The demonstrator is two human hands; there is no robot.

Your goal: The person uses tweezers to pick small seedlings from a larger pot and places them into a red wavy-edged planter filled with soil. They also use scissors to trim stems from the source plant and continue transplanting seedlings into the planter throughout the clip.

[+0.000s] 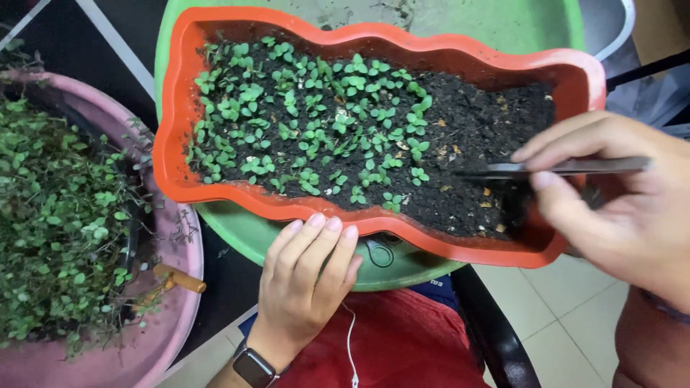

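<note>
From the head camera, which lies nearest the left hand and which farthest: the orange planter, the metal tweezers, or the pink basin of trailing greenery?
1. Orange planter: the left hand has fingertips on its near rim.
2. Pink basin: off to the hand's left, apart from it.
3. Metal tweezers: farthest, across on the right, pinched in the right hand.

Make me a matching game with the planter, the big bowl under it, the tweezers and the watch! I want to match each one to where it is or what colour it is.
Things:
1. wavy planter
2. big basin under the planter
3. tweezers
4. watch

Matches:
A. on the left wrist
B. green
C. orange-red, full of soil and seedlings
D. pinched in the right hand, tips over the bare soil

Pairs: 1-C, 2-B, 3-D, 4-A
</note>
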